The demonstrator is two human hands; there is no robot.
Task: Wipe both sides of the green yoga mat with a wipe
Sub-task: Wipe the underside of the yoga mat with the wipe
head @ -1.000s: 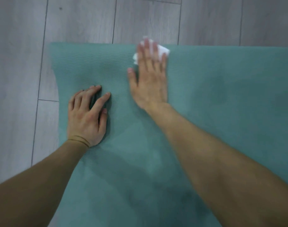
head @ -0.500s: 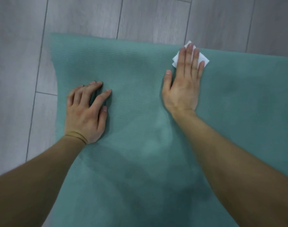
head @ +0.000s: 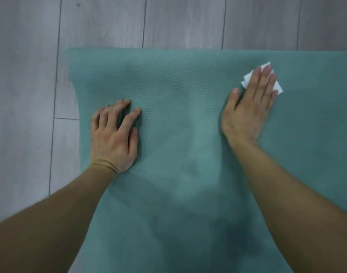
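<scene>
While your flat, straight-fingered right hand (head: 249,107) presses the folded white wipe (head: 247,78) onto the ribbed green foam yoga mat (head: 178,85), your left hand (head: 114,134) braces it, fingers spread and bent; ease that and the mat may bunch.

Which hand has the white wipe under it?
The right hand, pressing flat on the wipe; the left hand touches only the mat.

Green yoga mat (head: 188,174) spread flat on grey plank floor (head: 27,75); far edge and left edge visible. Left hand (head: 113,138) rests on mat near left edge, fingers (head: 133,115) bent, tips pressing surface. Right hand (head: 249,107) flat, straight fingers pressing folded white wipe (head: 247,78) onto mat near far edge. Thin band on left wrist (head: 105,166).
</scene>
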